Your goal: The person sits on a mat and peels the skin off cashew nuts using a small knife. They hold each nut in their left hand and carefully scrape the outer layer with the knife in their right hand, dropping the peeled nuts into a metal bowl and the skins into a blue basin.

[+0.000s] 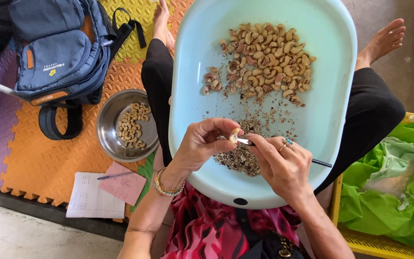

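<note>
1. Cashew nut (234,135), pale and curved, is pinched between the thumb and fingers of the left hand (201,146), above the near part of a pale blue tub (188,72) resting on the person's lap.
2. Right hand (283,163) has its fingers pressed around a thin knife (319,162), the tip touching the nut.
3. Brown skins (240,158) lie heaped in the tub just under the hands; unpeeled nuts (264,57) sit at the far end.
4. Steel bowl (109,127) with peeled nuts stands on an orange foam mat (39,163) to the left, near a blue backpack (58,52).

Orange and purple foam mats (39,163); bare concrete floor (25,235).
</note>
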